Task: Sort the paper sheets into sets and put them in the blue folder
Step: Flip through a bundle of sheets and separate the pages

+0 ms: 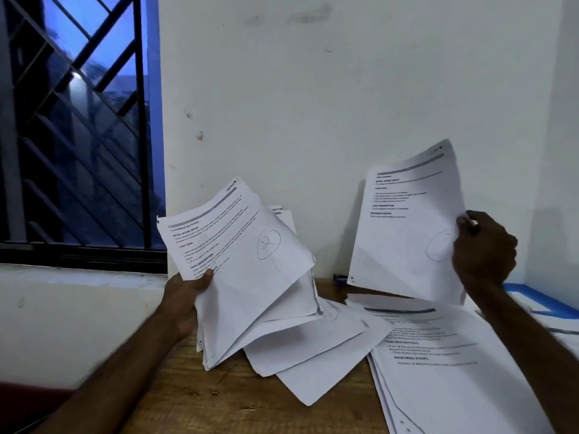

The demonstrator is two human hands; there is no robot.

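My left hand [185,300] grips a fanned stack of printed sheets [250,277] by its left edge, raised above the wooden table; the top sheet bears a circled handwritten 2. My right hand [482,245] pinches a single printed sheet [407,233] at its right edge and holds it upright, apart from the stack. A pile of sheets [445,371] lies flat on the table at the right. Loose sheets [313,364] lie under the raised stack. The blue folder [539,300] lies at the far right, partly hidden behind my right forearm.
The wooden table [219,399] stands against a white wall. A barred window [78,136] with a sill fills the left. A small dark object [340,278] lies at the back of the table near the wall.
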